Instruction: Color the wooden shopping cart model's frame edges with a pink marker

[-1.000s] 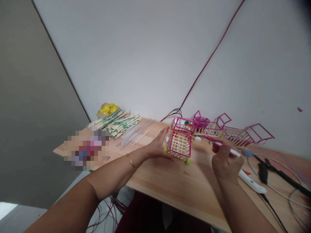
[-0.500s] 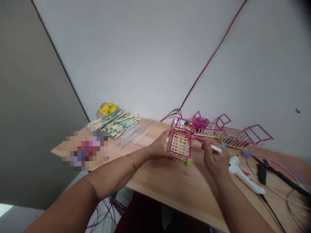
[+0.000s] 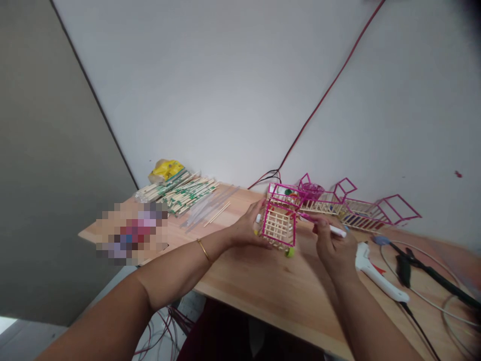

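My left hand (image 3: 251,226) is closed around the left side of a small model cart (image 3: 278,225) made of wooden sticks, holding it tilted above the table. Pink colour covers the cart's rim and handle frame, while its lattice is bare wood. A yellow-green wheel (image 3: 289,252) shows at its lower corner, and a white one (image 3: 258,218) sits by my left fingers. Pinched in my right hand (image 3: 334,248) is a slim paintbrush (image 3: 336,230) with a white handle end and a pink tip. That tip is at the cart's right upper corner; whether it touches is unclear.
Two similar stick carts (image 3: 325,205) stand along the wall beside a pink-stained cup (image 3: 311,190). At right lie a white glue gun (image 3: 381,276) and a black-handled tool with cables (image 3: 432,273). Bundled sticks (image 3: 188,195), clear glue sticks (image 3: 206,208) and a yellow bag (image 3: 165,170) lie left.
My right hand and the paintbrush have shifted slightly to the right. My left hand keeps the cart in nearly the same place.
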The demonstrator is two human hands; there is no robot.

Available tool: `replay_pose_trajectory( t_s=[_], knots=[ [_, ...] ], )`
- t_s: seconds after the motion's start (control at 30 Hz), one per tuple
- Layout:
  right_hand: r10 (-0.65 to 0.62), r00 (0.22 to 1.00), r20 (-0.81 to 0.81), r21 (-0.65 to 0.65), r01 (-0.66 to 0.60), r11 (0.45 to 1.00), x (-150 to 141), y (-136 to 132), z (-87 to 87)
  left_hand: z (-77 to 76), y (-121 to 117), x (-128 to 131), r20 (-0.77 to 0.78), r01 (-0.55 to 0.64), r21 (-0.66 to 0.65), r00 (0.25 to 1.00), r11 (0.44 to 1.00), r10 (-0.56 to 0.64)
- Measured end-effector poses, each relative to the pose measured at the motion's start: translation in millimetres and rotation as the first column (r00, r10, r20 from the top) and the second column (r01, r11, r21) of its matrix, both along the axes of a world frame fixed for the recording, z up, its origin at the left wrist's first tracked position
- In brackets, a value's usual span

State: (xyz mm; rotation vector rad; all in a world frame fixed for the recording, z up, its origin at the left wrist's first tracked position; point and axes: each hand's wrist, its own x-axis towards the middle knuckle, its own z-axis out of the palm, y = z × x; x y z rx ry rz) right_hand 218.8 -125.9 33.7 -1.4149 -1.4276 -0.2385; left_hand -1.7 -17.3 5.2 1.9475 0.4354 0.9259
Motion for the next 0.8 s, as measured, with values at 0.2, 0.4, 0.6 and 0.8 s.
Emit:
replay_pose_trajectory(
  t_s=[0.2,0.4,0.6,0.8],
  knots=[
    [0.029,1.000,0.011,0.008,-0.029,1.000,-2.6,2.4,2.6,-1.1,0.1,1.2,-0.007,0.041,-0.051,0.999,0.998,-0.042],
    [0.008,1.000,0.001,0.013,-0.008,1.000,0.0,-1.0,1.7,4.7,1.3,2.7,-0.076,-0.002,0.097,0.997,0.995,0.009],
    [0.025,0.999,0.020,0.019,-0.026,0.999,-3.8,-1.7,2.8,1.4,2.9,4.7,-0.088,-0.006,0.197,0.996,0.980,0.023],
    [-0.026,0.999,0.030,0.060,0.025,0.998,-1.7,-3.1,2.7,1.4,0.1,4.4,-0.096,0.000,0.241,0.995,0.971,0.024]
  ],
)
